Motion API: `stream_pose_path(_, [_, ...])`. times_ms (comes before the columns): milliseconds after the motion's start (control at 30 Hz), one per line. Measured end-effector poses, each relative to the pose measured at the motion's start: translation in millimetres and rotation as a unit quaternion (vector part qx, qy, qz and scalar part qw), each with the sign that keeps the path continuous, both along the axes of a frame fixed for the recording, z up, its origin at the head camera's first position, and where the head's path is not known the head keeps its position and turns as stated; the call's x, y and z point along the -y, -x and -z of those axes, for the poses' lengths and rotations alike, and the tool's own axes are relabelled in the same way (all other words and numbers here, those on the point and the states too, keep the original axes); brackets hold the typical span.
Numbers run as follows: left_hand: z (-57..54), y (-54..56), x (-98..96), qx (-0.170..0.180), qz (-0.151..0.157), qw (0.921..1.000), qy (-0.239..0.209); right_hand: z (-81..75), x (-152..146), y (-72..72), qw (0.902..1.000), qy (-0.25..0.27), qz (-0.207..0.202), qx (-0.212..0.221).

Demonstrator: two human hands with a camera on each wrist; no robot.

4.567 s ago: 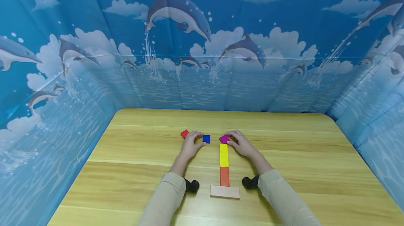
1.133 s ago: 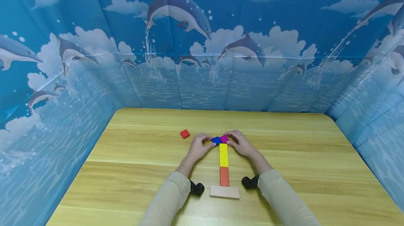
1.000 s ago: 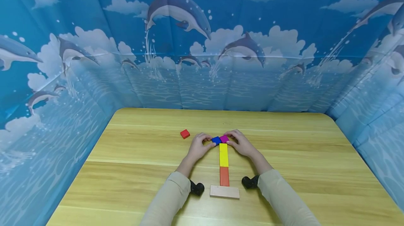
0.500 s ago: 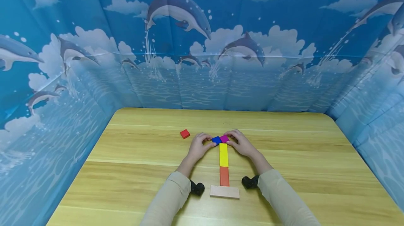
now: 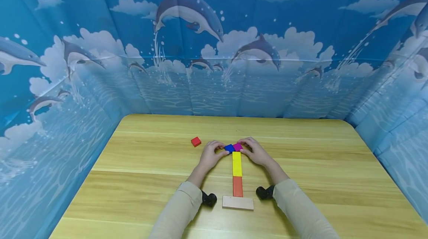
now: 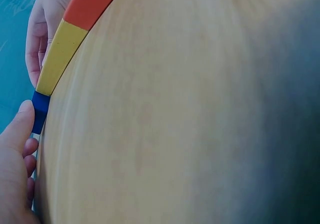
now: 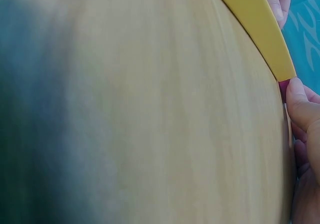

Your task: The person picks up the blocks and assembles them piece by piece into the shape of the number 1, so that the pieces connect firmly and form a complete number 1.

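Observation:
In the head view my left hand [image 5: 210, 155] pinches a blue square block [image 5: 229, 149] between thumb and fingers. Opposite it, my right hand [image 5: 255, 151] pinches a magenta square block [image 5: 237, 147]. Both blocks sit turned at an angle, side by side, at the far end of a yellow rectangular block [image 5: 236, 164]. An orange-red block [image 5: 237, 186] continues that line towards me, and a pale wooden block [image 5: 238, 203] lies crosswise at its near end. The left wrist view shows the thumb on the blue block [image 6: 41, 112]; in the right wrist view the magenta block [image 7: 284, 88] is mostly hidden.
A loose red square block [image 5: 195, 141] lies beyond my left hand, to the left. The wooden table [image 5: 133, 179] ends at the back against a blue dolphin-print curtain [image 5: 214, 94]. Black wrist mounts [image 5: 209, 199] stick out inward from both sleeves.
Since the oldest frame, my left hand has brought the blue block rightwards and turned it against the magenta one. Over the last second both hands stay practically still.

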State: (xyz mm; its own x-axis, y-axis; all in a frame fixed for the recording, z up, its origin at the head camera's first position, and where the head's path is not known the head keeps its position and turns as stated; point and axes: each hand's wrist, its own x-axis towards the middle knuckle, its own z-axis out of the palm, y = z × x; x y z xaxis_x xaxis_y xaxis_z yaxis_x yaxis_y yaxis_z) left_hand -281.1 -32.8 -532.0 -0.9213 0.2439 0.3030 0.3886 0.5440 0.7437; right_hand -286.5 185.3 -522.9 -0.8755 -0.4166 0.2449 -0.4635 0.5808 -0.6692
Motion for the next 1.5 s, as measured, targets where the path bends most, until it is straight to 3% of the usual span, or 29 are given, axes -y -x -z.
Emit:
stream_pose_path(267, [0.6, -0.5, 1.0, 0.008, 0.006, 0.9998, -0.019, 1.8, -0.1, 0.8, 1.0, 0.0, 0.004, -0.003])
stream_pose_path(400, [0.4, -1.2, 2.8, 0.014, 0.018, 0.9978, -0.063, 3.7, -0.3, 1.6, 0.9999, 0.003, 0.001, -0.012])
stream_pose_path(567, [0.8, -2.9, 5.8, -0.015, 0.023, 0.9918, -0.125, 3.6, 0.6, 1.4, 0.9999, 0.005, 0.002, -0.014])
stream_pose_path(733, [1.9, -2.5, 8.2, -0.059, 0.001, 0.9876, -0.145, 2.9, 1.7, 0.3, 0.9999, 0.007, -0.002, -0.011])
stream_pose_path(1067, [-0.5, 2.9, 19.0, -0.082, -0.043, 0.9736, -0.208, 3.4, 0.6, 1.9, 0.9998, 0.009, -0.002, -0.019])
stream_pose_path(1167, [-3.0, 3.2, 25.9, -0.1, -0.065, 0.9715, -0.205, 3.3, 0.4, 1.8, 0.9998, 0.011, -0.002, -0.015])
stream_pose_path(1367, [-5.8, 4.4, 41.0, -0.167, -0.108, 0.9599, -0.198, 1.8, 0.0, 0.9, 0.9999, 0.006, -0.004, -0.016])
stream_pose_path(1500, [-7.1, 5.2, 50.1, -0.171, -0.131, 0.9581, -0.189, 2.8, -1.4, 0.5, 0.9993, 0.021, -0.017, -0.027])
